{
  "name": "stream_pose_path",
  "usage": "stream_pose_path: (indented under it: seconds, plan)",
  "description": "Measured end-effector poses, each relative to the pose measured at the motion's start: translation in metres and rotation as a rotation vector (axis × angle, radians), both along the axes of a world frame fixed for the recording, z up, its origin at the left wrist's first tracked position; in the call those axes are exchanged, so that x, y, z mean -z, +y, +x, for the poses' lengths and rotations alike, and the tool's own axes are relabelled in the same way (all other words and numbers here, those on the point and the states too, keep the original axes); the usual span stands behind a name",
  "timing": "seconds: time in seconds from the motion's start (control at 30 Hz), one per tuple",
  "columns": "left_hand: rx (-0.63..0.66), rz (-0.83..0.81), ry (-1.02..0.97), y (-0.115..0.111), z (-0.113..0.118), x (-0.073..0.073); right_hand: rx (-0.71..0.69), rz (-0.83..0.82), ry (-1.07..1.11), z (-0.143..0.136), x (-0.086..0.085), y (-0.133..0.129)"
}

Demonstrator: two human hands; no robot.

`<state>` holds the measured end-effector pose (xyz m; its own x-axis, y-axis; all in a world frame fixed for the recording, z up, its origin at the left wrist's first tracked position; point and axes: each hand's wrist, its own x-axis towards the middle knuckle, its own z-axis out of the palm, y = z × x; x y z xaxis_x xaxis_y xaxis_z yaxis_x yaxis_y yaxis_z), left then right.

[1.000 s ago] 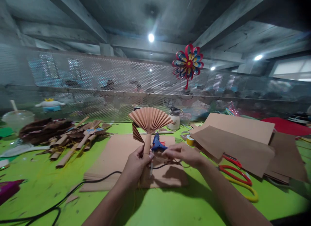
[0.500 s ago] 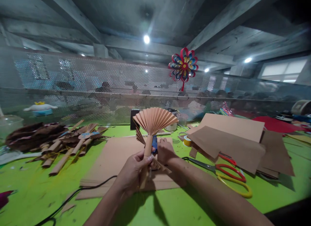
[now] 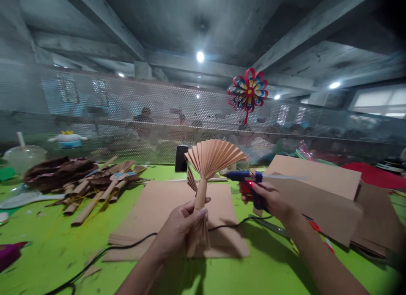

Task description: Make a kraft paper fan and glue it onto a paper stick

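My left hand is wrapped round the rolled handle of a brown paper fan, held upright near the middle. The pleats spread out at the top, and a smaller folded piece hangs at the left of the handle. To the right, my right hand grips a blue glue gun with a red light lit. The nozzle points left, close to the base of the pleats; whether it touches is unclear. A clear glue stick juts from its back. Beneath the fan lies a stack of brown paper.
Finished paper pieces with rolled handles lie at the left by a plastic cup. Scissors and brown sheets are at the right. A black cord crosses the green table. Behind stands a perforated screen.
My right hand has come up from behind the fan and moved right, with the blue glue gun now raised and plainly visible. The view has shifted slightly; my left hand still holds the fan.
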<state>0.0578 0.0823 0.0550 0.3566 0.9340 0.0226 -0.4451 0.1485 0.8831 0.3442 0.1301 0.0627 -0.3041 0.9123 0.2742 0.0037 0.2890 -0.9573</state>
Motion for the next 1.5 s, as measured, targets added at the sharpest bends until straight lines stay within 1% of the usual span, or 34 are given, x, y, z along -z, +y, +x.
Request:
stream_pose_path:
  seconds: [0.07, 0.1, 0.23, 0.33, 0.43, 0.53, 0.7, 0.93, 1.17, 1.5]
  plan:
    - [0.024, 0.002, -0.047, -0.001, 0.000, 0.000, -0.115, -0.020, 0.143, 0.004, -0.001, -0.018]
    - [0.033, 0.009, -0.071, -0.001, 0.000, 0.000, -0.147, -0.017, 0.181, 0.003, -0.001, -0.025]
    - [0.091, 0.021, -0.135, -0.003, 0.001, -0.002, -0.208, 0.029, 0.226, -0.013, 0.005, -0.040]
    - [0.137, -0.007, -0.184, -0.005, 0.004, -0.005, -0.200, 0.047, 0.222, -0.024, 0.013, -0.045]
    - [0.183, -0.015, -0.236, -0.009, 0.006, -0.007, -0.194, 0.008, 0.245, -0.029, 0.019, -0.048]
    - [0.230, -0.027, -0.264, -0.012, 0.008, -0.007, -0.209, -0.018, 0.255, -0.033, 0.020, -0.052]
    - [0.208, -0.060, -0.249, -0.014, 0.011, -0.004, -0.226, 0.017, 0.181, -0.037, 0.018, -0.056]
    - [0.271, -0.052, -0.309, -0.013, 0.016, -0.001, -0.258, 0.061, 0.156, -0.035, 0.014, -0.055]
    - [0.265, -0.059, -0.334, -0.013, 0.016, -0.001, -0.168, 0.097, 0.057, -0.033, 0.014, -0.057]
    - [0.267, -0.063, -0.333, -0.014, 0.016, -0.002, -0.129, 0.095, 0.095, -0.034, 0.017, -0.057]
